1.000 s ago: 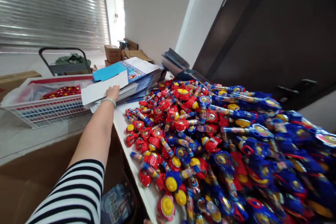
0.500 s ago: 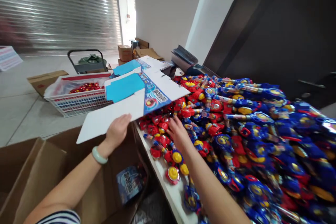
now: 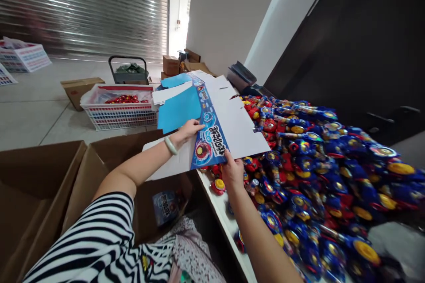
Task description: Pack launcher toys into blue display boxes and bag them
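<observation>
A flat, unfolded cardboard display box [image 3: 242,126], white with a printed blue strip and light-blue flaps, lies partly over the pile of toys and juts past the table edge. My left hand [image 3: 189,131], with a pale bangle on the wrist, has its fingers closed at the border of the printed strip, beside a blue flap. My right hand [image 3: 233,170] grips the near edge of the same sheet, thumb on top and the other fingers hidden below. Beneath and to the right spread many red and blue wrapped toys [image 3: 305,163] with yellow discs.
A large open carton [image 3: 76,172] stands at my left, with a printed blue box [image 3: 166,208] lower down. Beyond are a white basket [image 3: 119,117] of red pieces, a trolley [image 3: 129,75] and brown boxes [image 3: 171,65]. The white table edge [image 3: 221,214] runs beside me.
My right hand has left the red toys and taken the sheet's near edge. My left hand has moved right, from the white panel to the printed strip. The view has shifted left.
</observation>
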Action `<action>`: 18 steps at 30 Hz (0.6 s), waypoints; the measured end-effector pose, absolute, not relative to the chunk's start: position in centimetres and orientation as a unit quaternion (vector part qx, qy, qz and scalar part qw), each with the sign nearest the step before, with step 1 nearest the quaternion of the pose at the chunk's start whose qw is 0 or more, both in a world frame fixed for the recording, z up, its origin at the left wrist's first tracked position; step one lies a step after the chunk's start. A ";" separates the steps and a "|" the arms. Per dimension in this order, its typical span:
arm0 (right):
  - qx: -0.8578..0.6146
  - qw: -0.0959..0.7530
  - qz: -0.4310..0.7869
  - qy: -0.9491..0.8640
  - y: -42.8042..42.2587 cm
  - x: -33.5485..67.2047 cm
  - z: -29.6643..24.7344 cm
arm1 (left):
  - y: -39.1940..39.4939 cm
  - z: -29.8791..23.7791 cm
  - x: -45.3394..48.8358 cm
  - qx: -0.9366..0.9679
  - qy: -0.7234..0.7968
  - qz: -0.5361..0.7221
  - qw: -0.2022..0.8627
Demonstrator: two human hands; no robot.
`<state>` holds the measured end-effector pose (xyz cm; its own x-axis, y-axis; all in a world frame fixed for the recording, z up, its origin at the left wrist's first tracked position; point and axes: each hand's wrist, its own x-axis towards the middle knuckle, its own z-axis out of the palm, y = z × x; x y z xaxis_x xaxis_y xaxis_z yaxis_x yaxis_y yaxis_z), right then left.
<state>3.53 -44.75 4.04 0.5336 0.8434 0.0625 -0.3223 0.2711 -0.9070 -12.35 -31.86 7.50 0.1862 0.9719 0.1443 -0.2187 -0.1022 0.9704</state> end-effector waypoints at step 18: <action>-0.704 0.481 -0.175 -0.493 -65.5 18.3 16.9 | -52.1 15.5 -7.9 0.813 0.084 0.443 0.368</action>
